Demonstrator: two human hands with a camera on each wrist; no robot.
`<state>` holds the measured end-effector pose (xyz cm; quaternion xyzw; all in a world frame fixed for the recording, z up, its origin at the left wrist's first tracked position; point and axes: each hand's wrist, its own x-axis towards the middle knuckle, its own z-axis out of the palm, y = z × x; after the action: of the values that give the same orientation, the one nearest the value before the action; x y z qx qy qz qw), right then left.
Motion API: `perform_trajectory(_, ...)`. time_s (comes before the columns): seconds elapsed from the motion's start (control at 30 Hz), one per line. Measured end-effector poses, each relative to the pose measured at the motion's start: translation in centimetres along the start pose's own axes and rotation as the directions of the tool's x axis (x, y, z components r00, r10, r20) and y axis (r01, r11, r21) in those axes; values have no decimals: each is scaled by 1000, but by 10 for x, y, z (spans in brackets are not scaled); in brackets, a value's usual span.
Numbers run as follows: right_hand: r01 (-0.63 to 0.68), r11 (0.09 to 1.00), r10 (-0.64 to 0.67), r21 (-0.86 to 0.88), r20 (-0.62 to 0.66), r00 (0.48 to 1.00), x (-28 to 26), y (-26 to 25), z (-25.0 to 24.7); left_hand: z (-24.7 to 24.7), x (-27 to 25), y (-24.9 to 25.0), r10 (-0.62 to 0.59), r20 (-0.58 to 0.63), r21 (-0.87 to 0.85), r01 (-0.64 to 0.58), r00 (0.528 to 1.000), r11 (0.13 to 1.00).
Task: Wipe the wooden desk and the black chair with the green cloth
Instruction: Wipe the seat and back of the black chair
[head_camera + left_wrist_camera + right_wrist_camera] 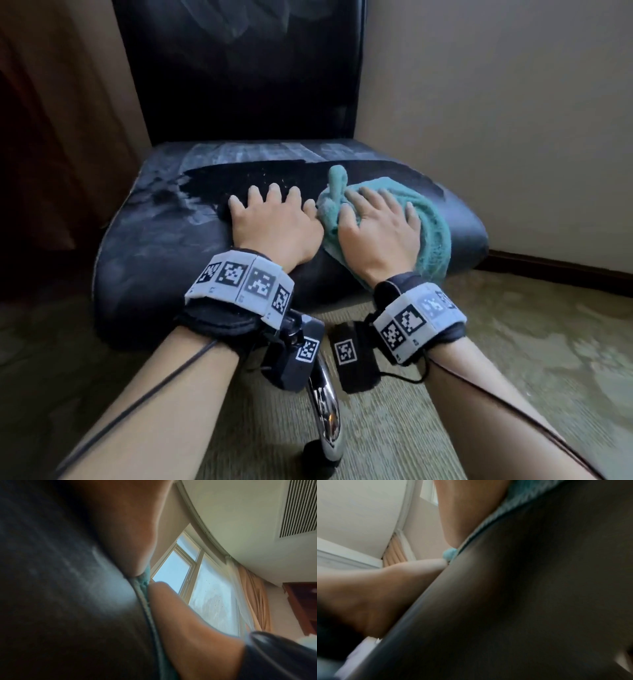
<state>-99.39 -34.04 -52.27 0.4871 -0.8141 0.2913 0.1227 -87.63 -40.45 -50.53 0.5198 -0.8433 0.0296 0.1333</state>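
The black chair's seat point(154, 240) fills the middle of the head view, grey with dust at its left and back, with a darker clean swath across the centre. The backrest point(239, 68) rises behind. My left hand point(274, 212) lies flat on the seat, fingers spread, holding nothing. Right beside it, my right hand point(376, 219) presses the crumpled green cloth point(435, 240) onto the seat's right half, thumb and forefinger pinching a fold that sticks up. Both wrist views are blurred; a strip of cloth point(145, 577) shows against the dark seat point(60, 588), and a tuft of cloth point(449, 554) shows too.
A chrome chair leg point(325, 411) runs forward over the patterned carpet point(462, 377) between my forearms. A pale wall point(496, 102) with a dark baseboard point(548, 267) stands close on the right. Dark brown panelling point(51, 137) is at the left. A window point(205, 588) is behind.
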Motion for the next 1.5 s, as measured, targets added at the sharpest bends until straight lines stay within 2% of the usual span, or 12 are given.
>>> perform_trajectory(0.2, 316, 948, -304, 38, -180, 935, -22, 31, 1, -3, 1, -19, 103, 6, -27, -103, 995, 994)
perform_trajectory(0.4, 122, 988, -84, 96, -336, 938, -38, 25, 19, 5, -21, -33, 216, -183, 41, -212, 959, 976)
perform_trajectory(0.5, 291, 954, -241, 69, -399, 885, -72, -11, 39, 8, -30, -31, 208, -241, 58, -200, 948, 978)
perform_trajectory(0.63, 466, 884, -441, -23, -367, 819, -60, 21, 28, 7, -35, -41, 216, -313, 1, -227, 925, 974)
perform_trajectory(0.73, 276, 960, -232, 38, -441, 867, -36, 53, 18, 9, -34, -39, 211, -337, -11, -228, 918, 974)
perform_trajectory(0.83, 43, 991, 14, 124, -422, 907, -40, 25, 26, 10, -32, -30, 166, -316, 30, -165, 934, 986)
perform_trajectory(0.97, 229, 969, -180, 94, -366, 913, -63, -20, 36, 9, -32, -28, 172, -324, 25, -174, 930, 984)
perform_trajectory(1.07, 379, 925, -352, -1, -372, 859, -49, 23, 24, 5, -33, -39, 155, -344, -25, -174, 926, 984)
perform_trajectory(1.17, 196, 980, -169, 31, -386, 907, -25, 67, 10, 3, -30, -44, 110, -306, -33, -126, 946, 991)
perform_trajectory(1.27, 17, 996, 16, 86, -377, 926, -30, 41, 21, 3, -29, -32, 53, -297, -13, -60, 953, 998)
perform_trajectory(1.4, 271, 962, -241, 27, -381, 893, -51, 5, 29, 9, -33, 11, 148, -331, -116, -196, 932, 974)
perform_trajectory(1.5, 347, 937, -333, -32, -377, 865, -35, 48, 13, 18, -38, 8, 214, -358, -133, -276, 909, 952)
